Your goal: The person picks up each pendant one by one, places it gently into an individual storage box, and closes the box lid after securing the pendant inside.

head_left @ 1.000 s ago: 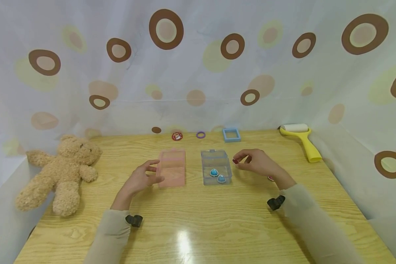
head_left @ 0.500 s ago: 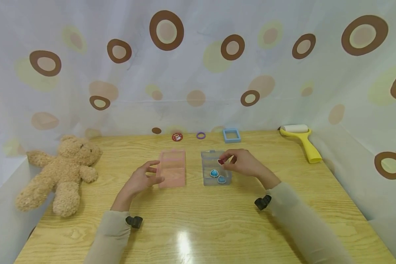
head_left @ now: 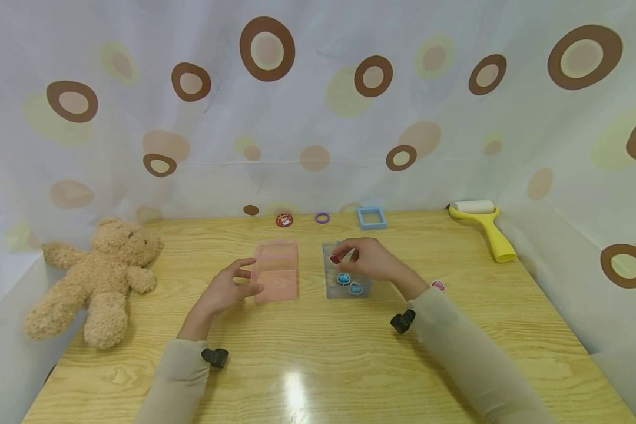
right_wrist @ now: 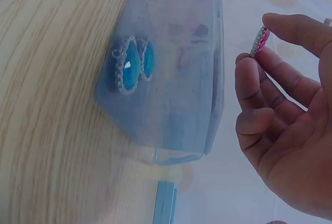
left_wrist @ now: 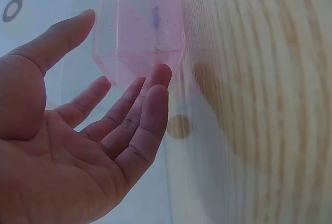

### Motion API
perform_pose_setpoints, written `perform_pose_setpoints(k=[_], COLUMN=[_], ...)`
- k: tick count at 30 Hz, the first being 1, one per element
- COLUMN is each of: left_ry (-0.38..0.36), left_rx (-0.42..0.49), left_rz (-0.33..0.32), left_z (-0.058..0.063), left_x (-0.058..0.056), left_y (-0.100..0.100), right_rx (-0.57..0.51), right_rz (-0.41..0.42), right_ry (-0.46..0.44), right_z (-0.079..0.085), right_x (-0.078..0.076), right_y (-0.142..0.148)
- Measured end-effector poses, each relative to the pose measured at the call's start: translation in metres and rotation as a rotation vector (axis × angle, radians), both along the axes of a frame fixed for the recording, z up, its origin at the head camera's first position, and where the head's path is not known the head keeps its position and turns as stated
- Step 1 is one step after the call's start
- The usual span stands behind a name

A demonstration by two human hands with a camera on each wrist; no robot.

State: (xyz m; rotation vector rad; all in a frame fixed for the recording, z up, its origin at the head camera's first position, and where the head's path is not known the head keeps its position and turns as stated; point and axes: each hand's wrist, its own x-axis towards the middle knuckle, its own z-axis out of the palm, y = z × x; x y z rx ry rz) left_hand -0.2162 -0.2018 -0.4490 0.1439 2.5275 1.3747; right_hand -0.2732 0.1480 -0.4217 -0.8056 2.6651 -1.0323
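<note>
My right hand (head_left: 370, 259) pinches a deep pink gem charm with a silver beaded edge (right_wrist: 260, 41) between thumb and index fingertip. It is above the lidded clear blue box (head_left: 331, 292), whose lid stands open. Two turquoise gem charms (head_left: 343, 278) lie inside that box, their beaded rims plain in the right wrist view. At the left, my left hand (head_left: 225, 288) holds nothing; its fingers are loosely bent, tips right by the side of a clear pink box (head_left: 277, 287). A pink gem charm (head_left: 438, 285) rests on the table beyond my right wrist.
Along the back lie a red round badge (head_left: 284, 220), a purple ring (head_left: 322, 218) and a light blue square frame (head_left: 372, 218). A yellow-handled lint roller (head_left: 487, 227) is at the back right, a teddy bear (head_left: 103, 271) at the left. A patterned curtain hangs behind.
My right hand has moved left with the pink gem charm, from the right of the blue box to above it. The other pink charm has come into full view. My left hand stays put.
</note>
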Motion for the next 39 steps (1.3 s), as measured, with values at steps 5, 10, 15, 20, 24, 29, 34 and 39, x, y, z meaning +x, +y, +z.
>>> perform_pose_setpoints(k=[5, 10, 15, 20, 24, 29, 34, 39], left_ry=[-0.006, -0.008, -0.009, -0.004, -0.005, -0.010, -0.003, 0.004], left_rx=[0.002, 0.010, 0.015, 0.008, 0.004, 0.009, -0.003, -0.012], left_rz=[0.007, 0.010, 0.009, 0.012, 0.014, 0.013, 0.013, 0.020], left_z=[-0.001, -0.002, -0.003, -0.003, -0.003, -0.002, -0.001, 0.000], left_x=[0.000, -0.001, -0.001, -0.002, -0.002, -0.001, 0.000, 0.000], left_y=[0.000, -0.001, -0.001, -0.001, 0.000, 0.000, 0.000, 0.002], right_rx=[-0.012, 0.004, 0.000, 0.009, 0.024, 0.048, 0.052, 0.048], right_rz=[0.020, 0.031, 0.059, 0.074, 0.087, 0.106, 0.123, 0.145], right_ry=[-0.033, -0.036, -0.017, 0.007, 0.008, 0.003, -0.017, -0.001], right_z=[0.001, 0.000, 0.001, 0.001, 0.001, -0.002, -0.004, -0.005], right_x=[0.001, 0.001, 0.002, 0.001, 0.001, -0.001, -0.001, 0.001], right_y=[-0.010, -0.018, -0.027, -0.039, -0.048, -0.060, -0.071, -0.082])
